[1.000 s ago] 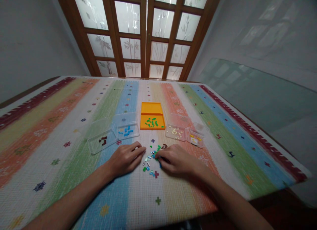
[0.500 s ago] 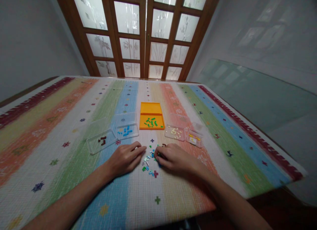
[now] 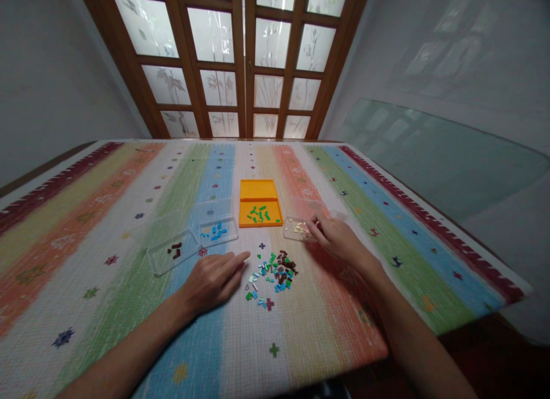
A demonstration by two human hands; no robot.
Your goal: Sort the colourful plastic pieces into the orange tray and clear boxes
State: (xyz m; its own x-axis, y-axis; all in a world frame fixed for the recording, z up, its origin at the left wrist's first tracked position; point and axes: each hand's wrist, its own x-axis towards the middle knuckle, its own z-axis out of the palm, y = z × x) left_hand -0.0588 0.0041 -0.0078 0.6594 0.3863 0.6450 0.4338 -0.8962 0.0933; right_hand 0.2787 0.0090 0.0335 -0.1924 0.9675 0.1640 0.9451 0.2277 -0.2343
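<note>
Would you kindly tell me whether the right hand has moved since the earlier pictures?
Yes. Against the orange box, the right hand has moved forward and rightward, from the loose pieces to the clear tray of pale pieces.

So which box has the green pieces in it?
The orange box, between the clear box of blue pieces and the other clear box of cream pieces. It alone isn't see-through.
</note>
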